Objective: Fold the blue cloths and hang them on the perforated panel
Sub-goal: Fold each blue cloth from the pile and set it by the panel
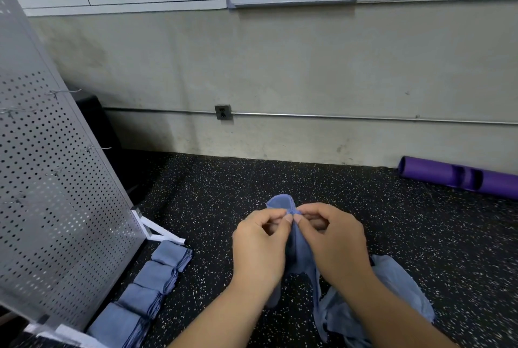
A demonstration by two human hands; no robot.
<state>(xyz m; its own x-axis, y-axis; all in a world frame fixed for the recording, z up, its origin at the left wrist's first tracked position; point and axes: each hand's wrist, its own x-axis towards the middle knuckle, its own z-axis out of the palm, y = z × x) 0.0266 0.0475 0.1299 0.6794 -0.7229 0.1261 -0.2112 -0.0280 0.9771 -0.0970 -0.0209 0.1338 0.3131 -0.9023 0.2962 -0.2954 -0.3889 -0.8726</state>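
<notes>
A blue cloth hangs in front of me, pinched at its top edge by both hands. My left hand and my right hand grip it side by side, thumbs and forefingers almost touching. A loop of the cloth sticks up just behind the fingers. More loose blue cloth lies crumpled on the floor under my right forearm. Several folded blue cloths lie in a row along the foot of the grey perforated panel, which stands at the left with bare wire hooks.
The floor is black speckled rubber. A purple foam roller lies by the wall at the right. A white panel foot juts out at the panel's base. A concrete wall with a conduit and whiteboards stands ahead.
</notes>
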